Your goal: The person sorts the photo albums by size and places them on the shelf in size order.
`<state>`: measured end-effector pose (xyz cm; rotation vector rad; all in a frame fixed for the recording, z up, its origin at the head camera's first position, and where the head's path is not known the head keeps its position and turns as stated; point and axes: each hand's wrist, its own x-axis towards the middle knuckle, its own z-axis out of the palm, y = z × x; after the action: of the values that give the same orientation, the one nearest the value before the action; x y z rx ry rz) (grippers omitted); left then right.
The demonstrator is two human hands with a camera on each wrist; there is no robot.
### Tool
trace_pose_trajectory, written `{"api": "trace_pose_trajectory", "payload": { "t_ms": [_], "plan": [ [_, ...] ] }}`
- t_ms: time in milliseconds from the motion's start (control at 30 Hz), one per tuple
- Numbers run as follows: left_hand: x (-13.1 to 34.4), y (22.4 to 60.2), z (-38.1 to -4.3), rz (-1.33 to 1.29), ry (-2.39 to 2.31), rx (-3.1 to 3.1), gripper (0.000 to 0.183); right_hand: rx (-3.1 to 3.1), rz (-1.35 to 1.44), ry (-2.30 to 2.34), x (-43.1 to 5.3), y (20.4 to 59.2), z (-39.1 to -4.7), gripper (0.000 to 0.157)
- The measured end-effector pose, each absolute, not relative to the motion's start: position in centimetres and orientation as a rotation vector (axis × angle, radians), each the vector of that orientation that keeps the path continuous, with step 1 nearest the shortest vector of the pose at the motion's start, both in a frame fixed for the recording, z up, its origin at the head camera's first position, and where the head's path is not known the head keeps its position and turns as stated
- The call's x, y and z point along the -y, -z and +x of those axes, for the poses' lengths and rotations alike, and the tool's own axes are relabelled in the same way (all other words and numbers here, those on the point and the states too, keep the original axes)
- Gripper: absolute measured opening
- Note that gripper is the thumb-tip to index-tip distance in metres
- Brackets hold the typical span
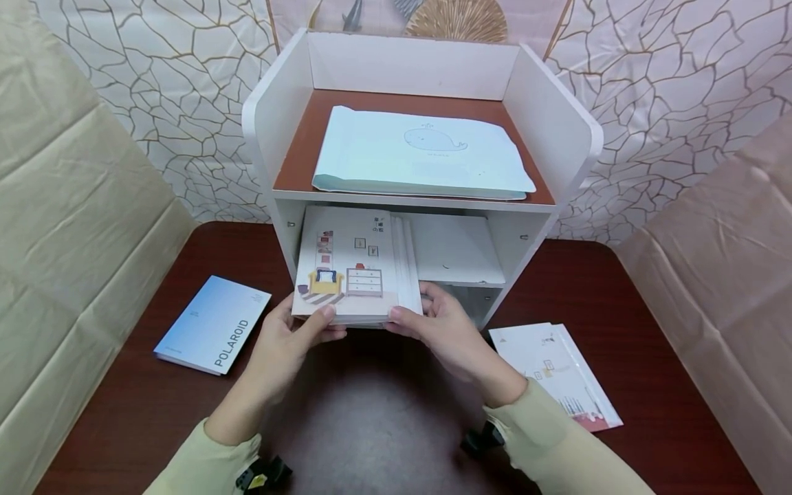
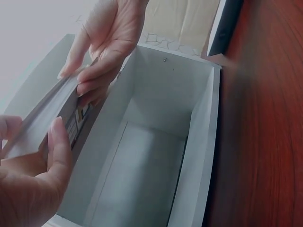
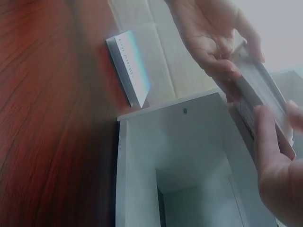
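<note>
Both hands grip a stack of thin white booklets (image 1: 361, 258) at its near edge, in front of the middle compartment of a small white shelf unit (image 1: 522, 237). The top cover shows a drawn yellow armchair and a chest of drawers. My left hand (image 1: 291, 337) holds the near left corner, thumb on top and fingers underneath. At the near right corner my right hand (image 1: 442, 330) pinches the stack the same way. In the left wrist view, the stack's page edges (image 2: 47, 113) show between the hands. The far end of the stack reaches into the compartment.
A light blue padded envelope (image 1: 427, 155) with a whale drawing lies on the unit's brown top. To the left on the dark wood table (image 1: 124, 419) is a blue-and-white POLAROID book (image 1: 213, 323). Another white booklet (image 1: 553, 375), barcode up, lies at the right.
</note>
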<state>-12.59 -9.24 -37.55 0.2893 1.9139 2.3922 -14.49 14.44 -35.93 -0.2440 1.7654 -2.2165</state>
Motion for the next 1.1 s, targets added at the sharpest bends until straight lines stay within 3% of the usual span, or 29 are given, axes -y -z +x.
{"api": "trace_pose_trajectory", "payload": {
  "t_ms": [500, 1100],
  "plan": [
    [9.1, 37.4, -14.8, 0.083, -2.475, -1.738, 0.053, -1.921, -0.035, 2.296, -12.9, 36.4, -15.4, 0.033],
    [8.7, 37.5, -16.3, -0.067, -2.464, -1.844, 0.057, -1.905, 0.156, 2.418, -11.4, 37.2, -16.1, 0.04]
  ]
}}
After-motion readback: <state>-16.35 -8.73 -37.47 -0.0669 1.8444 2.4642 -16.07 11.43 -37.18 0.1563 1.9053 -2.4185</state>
